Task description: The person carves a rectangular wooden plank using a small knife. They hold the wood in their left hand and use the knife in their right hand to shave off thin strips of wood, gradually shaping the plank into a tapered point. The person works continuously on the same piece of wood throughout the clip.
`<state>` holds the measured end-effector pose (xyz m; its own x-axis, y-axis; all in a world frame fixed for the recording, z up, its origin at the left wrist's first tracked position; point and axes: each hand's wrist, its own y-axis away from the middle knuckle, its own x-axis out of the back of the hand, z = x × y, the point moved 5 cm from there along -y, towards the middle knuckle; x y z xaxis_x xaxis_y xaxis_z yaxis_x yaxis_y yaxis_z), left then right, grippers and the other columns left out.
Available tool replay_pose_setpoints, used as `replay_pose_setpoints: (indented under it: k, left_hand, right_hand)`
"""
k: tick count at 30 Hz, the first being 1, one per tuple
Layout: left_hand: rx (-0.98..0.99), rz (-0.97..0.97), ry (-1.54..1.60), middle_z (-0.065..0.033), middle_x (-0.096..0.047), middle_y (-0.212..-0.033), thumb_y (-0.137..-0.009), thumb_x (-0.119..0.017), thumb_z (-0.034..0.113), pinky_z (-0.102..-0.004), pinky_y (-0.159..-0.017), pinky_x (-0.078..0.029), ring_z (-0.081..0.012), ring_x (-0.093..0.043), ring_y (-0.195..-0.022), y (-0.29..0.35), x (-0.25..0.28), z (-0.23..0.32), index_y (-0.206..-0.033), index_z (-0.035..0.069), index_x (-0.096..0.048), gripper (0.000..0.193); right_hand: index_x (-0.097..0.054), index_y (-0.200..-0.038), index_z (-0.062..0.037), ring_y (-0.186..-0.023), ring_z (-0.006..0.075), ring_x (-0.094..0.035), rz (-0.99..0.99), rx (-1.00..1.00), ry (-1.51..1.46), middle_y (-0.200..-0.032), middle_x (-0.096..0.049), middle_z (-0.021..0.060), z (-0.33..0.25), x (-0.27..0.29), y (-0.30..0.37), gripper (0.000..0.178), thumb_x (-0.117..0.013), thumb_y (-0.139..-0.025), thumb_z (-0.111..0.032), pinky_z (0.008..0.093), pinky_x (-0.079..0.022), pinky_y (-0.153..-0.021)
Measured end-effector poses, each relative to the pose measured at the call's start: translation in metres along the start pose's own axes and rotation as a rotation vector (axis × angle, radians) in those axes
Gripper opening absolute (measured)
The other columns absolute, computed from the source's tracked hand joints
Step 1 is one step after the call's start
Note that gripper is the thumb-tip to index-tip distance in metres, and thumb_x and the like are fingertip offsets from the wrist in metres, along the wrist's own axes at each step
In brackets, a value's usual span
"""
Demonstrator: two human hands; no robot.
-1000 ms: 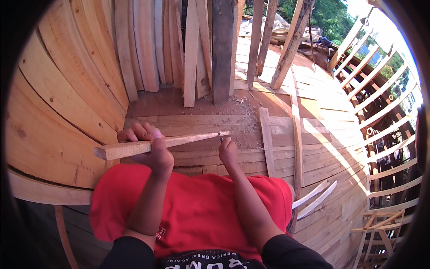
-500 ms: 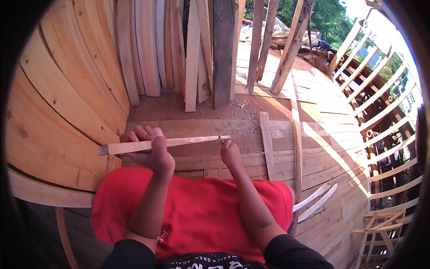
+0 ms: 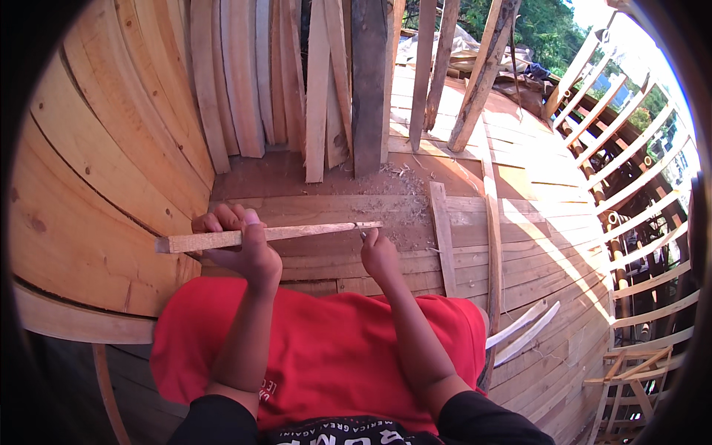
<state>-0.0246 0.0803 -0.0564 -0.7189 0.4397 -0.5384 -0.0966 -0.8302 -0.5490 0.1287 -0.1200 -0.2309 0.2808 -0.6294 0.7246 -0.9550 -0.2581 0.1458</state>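
A long, tapered wooden stick (image 3: 297,231) lies crosswise in front of me, its thick square end to the left and its thin tip to the right. My left hand (image 3: 241,241) is wrapped round the thicker part, with the thumb on top. Close to the thin tip, my right hand (image 3: 380,256) is closed on a small knife-like tool (image 3: 361,228). Its dark blade meets the stick; the handle is hidden in my fist. Red cloth (image 3: 319,348) covers my lap below both hands.
Wood shavings (image 3: 404,196) are scattered over the plank floor (image 3: 549,311) ahead. A curved plank wall (image 3: 96,170) rises close on my left. Upright boards (image 3: 245,81) and posts (image 3: 368,96) stand in front. A loose board (image 3: 442,237) and pale strips (image 3: 526,334) lie to the right.
Both hands and the stick have shifted slightly left. The tool's blade sits a little further left along the stick, and both grips are unchanged.
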Motion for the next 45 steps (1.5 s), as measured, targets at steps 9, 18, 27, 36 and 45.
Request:
replay_pose_setpoints:
  k: [9,18,27,36,45]
  left_hand:
    - [-0.016,-0.091,0.013,0.0008,-0.033,-0.073,-0.077,-0.057,0.0,-0.0234,-0.052,-0.039,-0.0099,-0.037,-0.06,0.011,-0.019,0.007,-0.091,0.012,-0.028,0.035]
    - [0.005,-0.061,0.003,0.0003,-0.035,-0.074,-0.078,-0.058,0.0,-0.0225,-0.053,-0.039,-0.01,-0.039,-0.063,0.014,-0.018,0.006,-0.092,0.011,-0.029,0.034]
    - [0.067,0.042,-0.041,-0.0003,-0.032,-0.076,-0.078,-0.065,0.001,-0.0224,-0.059,-0.038,-0.0096,-0.036,-0.068,-0.002,0.002,0.002,-0.091,0.012,-0.028,0.04]
    - [0.091,0.075,-0.097,-0.0003,-0.033,-0.076,-0.079,-0.062,-0.001,-0.0233,-0.058,-0.041,-0.0092,-0.037,-0.065,-0.005,0.006,-0.004,-0.088,0.011,-0.029,0.036]
    - [0.016,0.056,-0.045,0.0006,-0.035,-0.071,-0.081,-0.06,-0.002,-0.0238,-0.055,-0.042,-0.0086,-0.039,-0.059,-0.003,-0.009,-0.003,-0.085,0.012,-0.03,0.033]
  right_hand:
    - [-0.065,-0.085,0.0083,-0.092,0.0544,-0.06,0.164,-0.053,-0.039,-0.089,-0.063,0.0368,0.042,-0.007,-0.022,0.061,-0.031,-0.101,-0.04,0.0593,-0.045,-0.085]
    - [-0.066,-0.083,0.0084,-0.09,0.0536,-0.061,0.147,-0.074,-0.092,-0.089,-0.063,0.0362,0.025,-0.007,-0.006,0.061,-0.029,-0.101,-0.036,0.0597,-0.046,-0.083]
    - [-0.068,-0.082,0.0082,-0.088,0.0528,-0.062,-0.036,0.054,-0.03,-0.085,-0.064,0.0362,-0.028,-0.001,0.02,0.065,-0.029,-0.102,-0.039,0.0599,-0.047,-0.082]
    - [-0.067,-0.087,0.0066,-0.086,0.0524,-0.062,0.002,0.027,0.049,-0.084,-0.064,0.0346,-0.004,-0.006,0.002,0.064,-0.029,-0.102,-0.043,0.0588,-0.048,-0.078]
    - [-0.059,-0.089,0.0039,-0.082,0.0498,-0.061,0.006,0.166,-0.056,-0.081,-0.064,0.0294,0.023,-0.004,-0.012,0.043,-0.046,-0.101,-0.035,0.0573,-0.045,-0.072]
